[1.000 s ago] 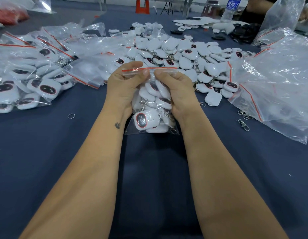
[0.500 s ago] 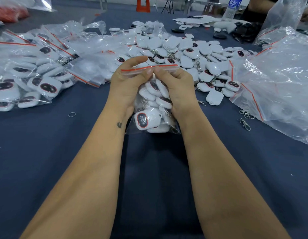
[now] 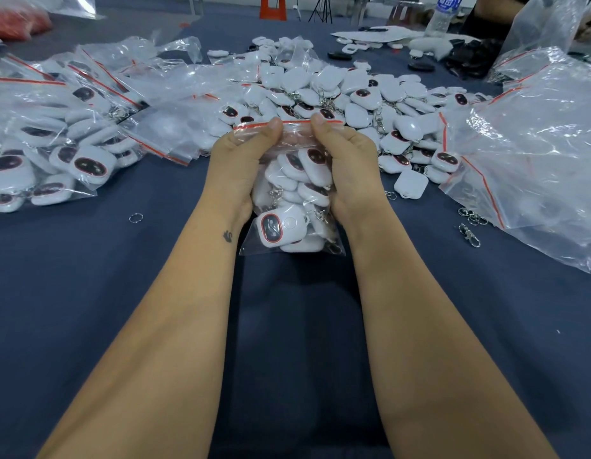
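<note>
A small clear zip bag [image 3: 292, 207] with a red seal strip stands upright on the dark blue table, filled with several white keychain gadgets with dark oval windows. My left hand [image 3: 236, 164] grips its left side and pinches the red strip with the thumb. My right hand [image 3: 348, 160] grips the right side, thumb pressed on the strip beside the other thumb. A gap of strip shows between the two thumbs.
A loose heap of white gadgets [image 3: 360, 104] lies just behind the bag. Filled bags [image 3: 55, 144] pile up at the left, empty clear bags [image 3: 539, 154] at the right. Stray key rings [image 3: 135, 217] and a clasp [image 3: 469, 234] lie on the blue table [image 3: 88, 293]. A water bottle [image 3: 441, 14] stands far back.
Both thumbs have slid along the red strip; the bag stays upright in the same place between my hands.
</note>
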Motion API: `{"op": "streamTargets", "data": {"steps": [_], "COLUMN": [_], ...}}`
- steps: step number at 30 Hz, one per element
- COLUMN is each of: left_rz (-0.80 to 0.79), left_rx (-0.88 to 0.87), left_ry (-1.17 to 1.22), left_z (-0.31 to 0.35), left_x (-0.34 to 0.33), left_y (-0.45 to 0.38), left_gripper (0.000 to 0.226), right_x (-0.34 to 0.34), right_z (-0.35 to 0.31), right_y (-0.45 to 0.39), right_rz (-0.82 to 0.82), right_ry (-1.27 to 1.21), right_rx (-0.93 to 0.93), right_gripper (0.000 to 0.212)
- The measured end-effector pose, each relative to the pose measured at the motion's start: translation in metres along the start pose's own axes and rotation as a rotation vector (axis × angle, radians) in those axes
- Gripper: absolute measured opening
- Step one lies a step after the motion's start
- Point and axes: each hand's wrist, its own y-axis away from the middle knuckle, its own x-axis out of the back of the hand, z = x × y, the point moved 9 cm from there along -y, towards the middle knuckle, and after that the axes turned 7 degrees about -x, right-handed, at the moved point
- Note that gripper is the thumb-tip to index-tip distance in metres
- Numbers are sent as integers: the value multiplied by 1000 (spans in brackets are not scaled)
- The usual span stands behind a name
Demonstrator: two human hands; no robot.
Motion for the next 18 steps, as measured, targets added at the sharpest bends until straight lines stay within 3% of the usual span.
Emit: {"op": "streamTargets", "data": {"steps": [2, 7, 11, 15, 18], "left_rz": [6, -4, -72, -230, -152], "left_rx": [16, 17, 145, 145, 86], "left_ry": [-8, -65, -62, -349, -296], "left_z": [-2, -3, -14, -16, -11], "left_x": [2, 2, -4, -10, -7], "left_y": [-1, -3, -3, 0, 1], "left_gripper": [27, 24, 46, 38, 16], "right_x": [1, 3, 11, 14, 11], "right_z": [-1, 1, 2, 5, 3], "right_y": [-2, -2, -4, -6, -6], "right_rz": [8, 47, 110, 147, 149], "right_ry": [6, -13, -160, -339, -267], "right_rx": [11, 40, 21, -27, -18], "right_gripper": [27, 25, 28, 29, 31]}}
